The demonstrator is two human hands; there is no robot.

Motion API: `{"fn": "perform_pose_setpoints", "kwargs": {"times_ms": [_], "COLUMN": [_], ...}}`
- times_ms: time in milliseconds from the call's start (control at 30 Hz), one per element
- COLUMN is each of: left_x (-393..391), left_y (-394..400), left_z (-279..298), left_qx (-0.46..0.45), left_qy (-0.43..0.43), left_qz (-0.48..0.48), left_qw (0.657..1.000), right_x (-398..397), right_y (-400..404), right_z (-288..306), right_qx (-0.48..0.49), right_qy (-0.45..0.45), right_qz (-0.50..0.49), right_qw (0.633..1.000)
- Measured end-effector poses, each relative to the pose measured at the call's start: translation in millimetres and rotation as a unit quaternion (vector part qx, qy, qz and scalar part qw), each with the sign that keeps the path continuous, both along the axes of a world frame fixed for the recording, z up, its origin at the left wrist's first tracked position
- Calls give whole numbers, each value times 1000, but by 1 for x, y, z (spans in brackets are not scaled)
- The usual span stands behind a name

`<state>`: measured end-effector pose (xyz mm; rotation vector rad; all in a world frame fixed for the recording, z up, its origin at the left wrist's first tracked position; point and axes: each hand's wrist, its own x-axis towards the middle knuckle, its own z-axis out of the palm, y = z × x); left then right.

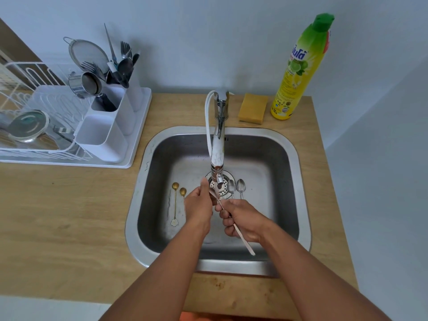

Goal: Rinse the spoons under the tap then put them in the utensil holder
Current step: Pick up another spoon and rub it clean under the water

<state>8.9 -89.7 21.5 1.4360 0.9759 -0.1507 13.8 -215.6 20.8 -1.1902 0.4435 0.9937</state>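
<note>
Pale wall (208, 31) behind a light wooden counter (58, 216)

The wall fills the upper frame in soft, even light; the counter spans the lower half, with a brown panel (14, 40) at the upper left edge.

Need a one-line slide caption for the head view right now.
Both hands hold a rose-gold spoon under the tap; four spoons wait in the sink.

Right hand (243, 220) grips pale spoon (234, 224) mid-handle, bowl under tap (217, 144) spout. Left hand (199, 205) touches the bowel end. In sink (298, 163): two gold spoons (175, 200) left, two steel spoons (236, 187) right of drain. Utensil holder (108, 128) on rack, far left.
</note>
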Motion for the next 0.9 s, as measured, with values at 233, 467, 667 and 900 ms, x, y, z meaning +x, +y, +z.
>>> {"fn": "perform_pose_setpoints", "kwargs": {"times_ms": [233, 467, 667, 900], "left_x": [-13, -40, -48, -61], "left_y": [11, 9, 4, 27], "left_z": [5, 7, 8, 10], "left_qx": [-20, 15, 29, 89], "left_qy": [22, -3, -25, -5], "left_qz": [-96, -175, -230, -231], "left_qw": [995, 985, 972, 969], "right_x": [9, 16, 19, 32], "right_y": [6, 18, 22, 16], "right_z": [1, -1, 3, 8], "right_qx": [-21, -145, -128, -162], "right_qy": [-45, -173, -132, -121], "right_qz": [-33, -39, -38, -107], "right_qw": [998, 973, 982, 974]}}
